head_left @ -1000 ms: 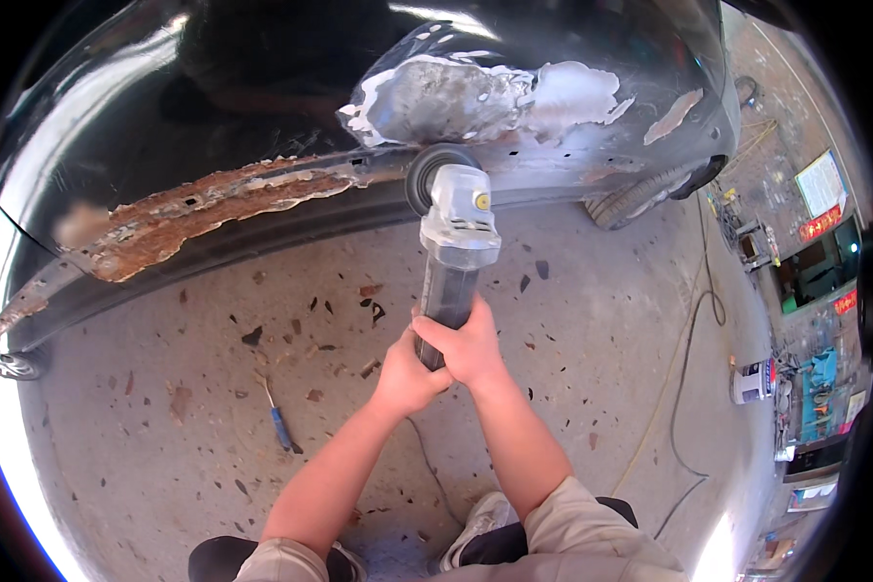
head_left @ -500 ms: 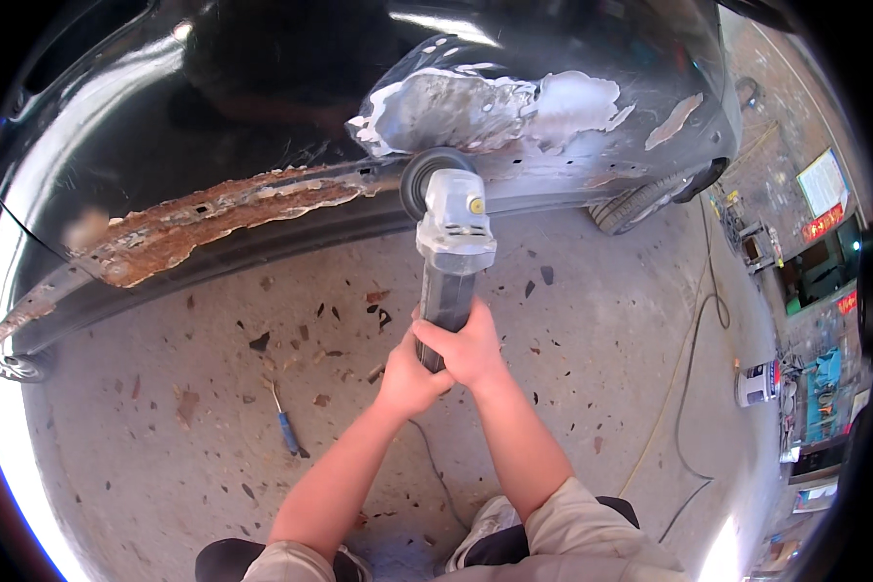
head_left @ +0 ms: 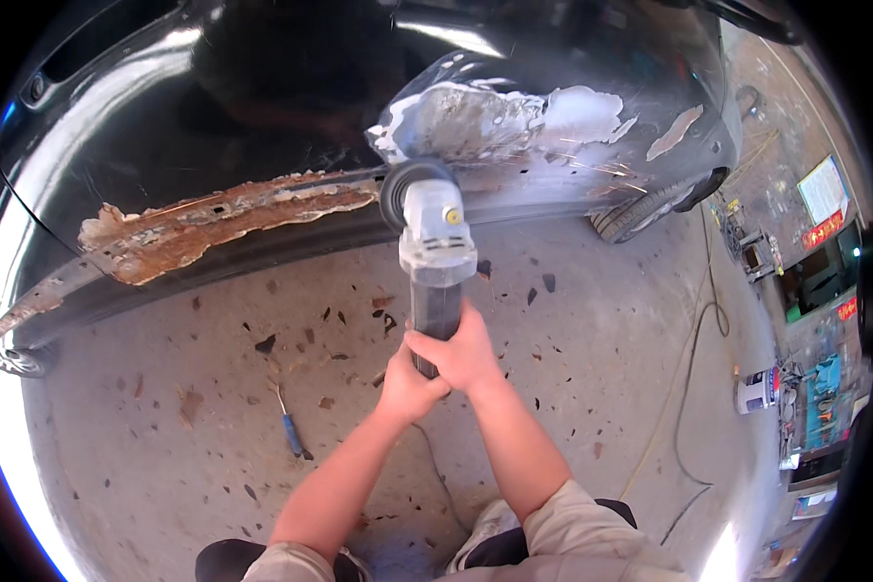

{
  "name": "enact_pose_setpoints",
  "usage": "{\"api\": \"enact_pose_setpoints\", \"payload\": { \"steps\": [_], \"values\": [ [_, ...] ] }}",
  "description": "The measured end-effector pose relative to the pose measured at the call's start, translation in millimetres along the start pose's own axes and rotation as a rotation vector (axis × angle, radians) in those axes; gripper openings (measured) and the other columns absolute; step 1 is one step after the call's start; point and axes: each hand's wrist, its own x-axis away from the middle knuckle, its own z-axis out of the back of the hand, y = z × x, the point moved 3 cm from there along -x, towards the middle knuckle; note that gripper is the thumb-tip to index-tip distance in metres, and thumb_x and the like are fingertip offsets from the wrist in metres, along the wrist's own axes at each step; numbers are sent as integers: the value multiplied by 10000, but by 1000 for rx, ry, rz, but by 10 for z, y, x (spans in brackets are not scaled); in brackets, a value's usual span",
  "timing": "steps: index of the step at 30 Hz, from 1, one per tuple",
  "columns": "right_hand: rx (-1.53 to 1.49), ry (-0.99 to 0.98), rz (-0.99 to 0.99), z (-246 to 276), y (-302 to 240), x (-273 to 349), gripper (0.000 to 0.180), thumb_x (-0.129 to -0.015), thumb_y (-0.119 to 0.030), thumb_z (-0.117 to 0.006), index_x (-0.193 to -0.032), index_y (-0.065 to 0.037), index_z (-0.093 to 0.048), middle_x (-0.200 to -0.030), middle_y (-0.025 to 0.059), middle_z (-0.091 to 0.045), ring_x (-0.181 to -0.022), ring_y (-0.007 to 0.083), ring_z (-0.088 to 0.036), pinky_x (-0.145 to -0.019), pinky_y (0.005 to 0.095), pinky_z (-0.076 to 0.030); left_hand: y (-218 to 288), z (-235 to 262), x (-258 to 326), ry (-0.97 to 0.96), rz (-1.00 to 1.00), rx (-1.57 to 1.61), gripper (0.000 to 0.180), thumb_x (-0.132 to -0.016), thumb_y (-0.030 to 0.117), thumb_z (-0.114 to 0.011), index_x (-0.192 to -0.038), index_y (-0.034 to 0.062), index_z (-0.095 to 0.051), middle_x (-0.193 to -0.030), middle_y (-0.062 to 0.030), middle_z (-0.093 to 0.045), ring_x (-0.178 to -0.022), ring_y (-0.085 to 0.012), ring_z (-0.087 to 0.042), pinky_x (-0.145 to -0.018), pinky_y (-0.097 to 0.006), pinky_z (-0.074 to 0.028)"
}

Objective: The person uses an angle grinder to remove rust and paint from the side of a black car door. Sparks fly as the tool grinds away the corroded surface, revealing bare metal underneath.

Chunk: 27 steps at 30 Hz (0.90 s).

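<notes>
Grey angle grinder (head_left: 435, 254), both hands clasped, meets the rusted sill's (head_left: 213, 221) edge.

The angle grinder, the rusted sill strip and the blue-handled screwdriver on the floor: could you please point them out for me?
angle grinder (head_left: 436, 254), head view, on its grey gear housing.
rusted sill strip (head_left: 213, 221), head view, on the middle of the rust.
blue-handled screwdriver (head_left: 292, 434), head view, on its blue handle.

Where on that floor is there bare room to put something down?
Barest is the concrete floor right of the arms, between the car sill and the looping cable. Left, a patch lies beyond the blue-handled screwdriver. Under the angle grinder, gripped by left hand and right hand, flakes crowd.
</notes>
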Motion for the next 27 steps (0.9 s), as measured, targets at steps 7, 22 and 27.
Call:
{"api": "enact_pose_setpoints", "payload": {
  "steps": [7, 22, 27],
  "values": [
    [-60, -17, -15, -37, -19, 9, 346, -757, -87, -774, -1048, 5, -613, -941, 78, -698, -841, 159, -657, -784, 342, -539, -145, 56, -11, -34, 61, -18, 591, -772, 249, -808, -1208, -39, -533, -989, -93, -681, -813, -131, -658, -683, -300, -545],
    [11, -54, -16, -113, 40, 16, 522, -736, -175, -804, -1173, 17, -592, -1015, 126, -691, -912, 232, -667, -848, 389, -530, -173, 100, 57, -69, 198, 54, 693, -729, 252, -804, -1285, -40, -510, -1159, -163, -676, -1066, -239, -674, -897, -377, -543],
    [-23, -69, 1, -72, -20, 63, 523, -738, -164, -795, -1186, 12, -589, -1018, 119, -689, -915, 225, -661, -847, 385, -530, -88, 71, 51, -58, 108, -16, 693, -726, 236, -805, -1291, -36, -509, -1171, -164, -674, -1078, -243, -674, -905, -376, -541]
  ]
}}
